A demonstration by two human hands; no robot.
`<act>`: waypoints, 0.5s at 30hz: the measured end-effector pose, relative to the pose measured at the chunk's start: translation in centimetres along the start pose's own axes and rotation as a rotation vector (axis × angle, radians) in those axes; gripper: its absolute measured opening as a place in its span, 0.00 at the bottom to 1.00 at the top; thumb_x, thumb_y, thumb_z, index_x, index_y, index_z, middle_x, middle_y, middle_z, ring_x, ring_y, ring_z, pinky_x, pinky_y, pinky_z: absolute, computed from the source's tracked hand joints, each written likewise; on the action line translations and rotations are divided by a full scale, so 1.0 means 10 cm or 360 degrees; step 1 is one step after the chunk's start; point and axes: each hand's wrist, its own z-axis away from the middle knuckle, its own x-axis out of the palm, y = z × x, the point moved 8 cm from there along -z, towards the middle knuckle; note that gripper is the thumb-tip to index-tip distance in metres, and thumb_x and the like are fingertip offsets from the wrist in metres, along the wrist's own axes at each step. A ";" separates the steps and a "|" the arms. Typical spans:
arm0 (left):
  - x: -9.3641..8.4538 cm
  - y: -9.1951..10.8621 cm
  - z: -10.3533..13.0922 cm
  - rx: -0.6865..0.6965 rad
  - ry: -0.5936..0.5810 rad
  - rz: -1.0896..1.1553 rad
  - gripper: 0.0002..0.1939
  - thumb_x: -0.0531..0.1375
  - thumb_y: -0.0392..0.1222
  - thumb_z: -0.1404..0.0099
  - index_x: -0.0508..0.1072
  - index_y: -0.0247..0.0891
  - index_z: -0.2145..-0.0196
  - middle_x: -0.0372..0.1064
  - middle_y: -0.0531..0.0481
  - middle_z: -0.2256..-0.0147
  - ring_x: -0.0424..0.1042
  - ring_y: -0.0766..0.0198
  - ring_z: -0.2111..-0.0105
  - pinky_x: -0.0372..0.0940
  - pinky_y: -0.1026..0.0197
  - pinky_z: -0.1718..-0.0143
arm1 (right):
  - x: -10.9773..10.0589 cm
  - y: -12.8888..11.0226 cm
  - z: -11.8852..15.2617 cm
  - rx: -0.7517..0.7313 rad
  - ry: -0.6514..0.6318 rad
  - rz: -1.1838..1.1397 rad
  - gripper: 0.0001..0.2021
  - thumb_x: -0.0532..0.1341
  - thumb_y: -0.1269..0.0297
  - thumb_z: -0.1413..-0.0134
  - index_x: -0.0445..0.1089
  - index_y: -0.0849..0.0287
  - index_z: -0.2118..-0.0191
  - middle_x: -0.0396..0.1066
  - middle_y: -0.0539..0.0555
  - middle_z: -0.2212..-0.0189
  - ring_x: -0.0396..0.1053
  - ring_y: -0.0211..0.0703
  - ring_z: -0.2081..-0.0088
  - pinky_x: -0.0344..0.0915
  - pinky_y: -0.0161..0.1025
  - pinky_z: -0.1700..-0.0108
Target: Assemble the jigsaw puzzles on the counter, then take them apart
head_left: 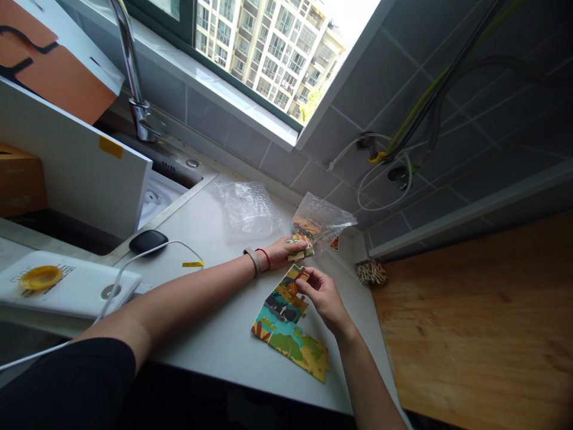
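A partly assembled jigsaw puzzle [286, 325] lies on the white counter [215, 334], showing green, blue and yellow animal scenes. My left hand [282, 252] is closed around several loose puzzle pieces [301, 246], just beyond the puzzle's far end. At that far end, my right hand [323, 295] has its thumb and fingers pinched at a puzzle piece on the upper right edge. A clear plastic bag [324, 218] with orange pieces inside lies past my left hand. The fingertips of my right hand partly cover the piece beneath them.
Crumpled clear plastic [248, 209] lies at the back of the counter. On the left are a black oval device [148, 241] with a white cable, a sink with a faucet [134, 77], and a white board. A wooden surface [483, 322] is at the right.
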 end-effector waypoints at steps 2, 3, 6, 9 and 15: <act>0.01 -0.01 0.00 0.0004 -0.0017 -0.0011 0.24 0.81 0.42 0.52 0.78 0.31 0.62 0.78 0.45 0.64 0.79 0.63 0.65 0.72 0.63 0.56 | -0.08 -0.05 0.03 -0.0010 0.0078 -0.0043 0.22 0.74 0.47 0.53 0.77 0.58 0.58 0.78 0.53 0.65 0.73 0.44 0.66 0.68 0.38 0.64; 0.01 -0.01 0.00 0.0003 -0.0023 -0.0018 0.24 0.81 0.43 0.53 0.78 0.31 0.62 0.78 0.45 0.64 0.79 0.63 0.65 0.72 0.62 0.56 | -0.12 -0.08 0.04 -0.0022 0.0115 -0.0057 0.22 0.75 0.47 0.53 0.77 0.58 0.59 0.78 0.52 0.65 0.73 0.44 0.66 0.69 0.38 0.63; 0.01 -0.04 0.01 -0.0029 -0.0047 -0.0044 0.24 0.80 0.42 0.52 0.78 0.31 0.61 0.78 0.44 0.63 0.79 0.62 0.65 0.72 0.61 0.57 | -0.30 -0.14 0.05 -0.0080 0.0213 -0.0077 0.21 0.75 0.48 0.53 0.77 0.58 0.60 0.76 0.52 0.66 0.72 0.43 0.66 0.70 0.39 0.61; 0.00 -0.05 0.01 -0.0053 -0.0064 -0.0055 0.23 0.80 0.43 0.51 0.78 0.31 0.62 0.79 0.43 0.63 0.79 0.61 0.65 0.72 0.61 0.56 | -0.51 -0.11 0.03 -0.0113 0.0339 -0.0105 0.21 0.76 0.48 0.54 0.76 0.58 0.61 0.76 0.51 0.67 0.71 0.41 0.68 0.69 0.37 0.63; 0.03 0.03 0.02 0.0012 -0.0071 -0.0034 0.23 0.79 0.49 0.49 0.79 0.34 0.61 0.79 0.45 0.62 0.78 0.62 0.62 0.71 0.61 0.51 | -0.80 0.20 -0.03 0.0041 0.0559 -0.0338 0.26 0.79 0.48 0.64 0.74 0.58 0.62 0.78 0.52 0.65 0.74 0.40 0.66 0.71 0.36 0.63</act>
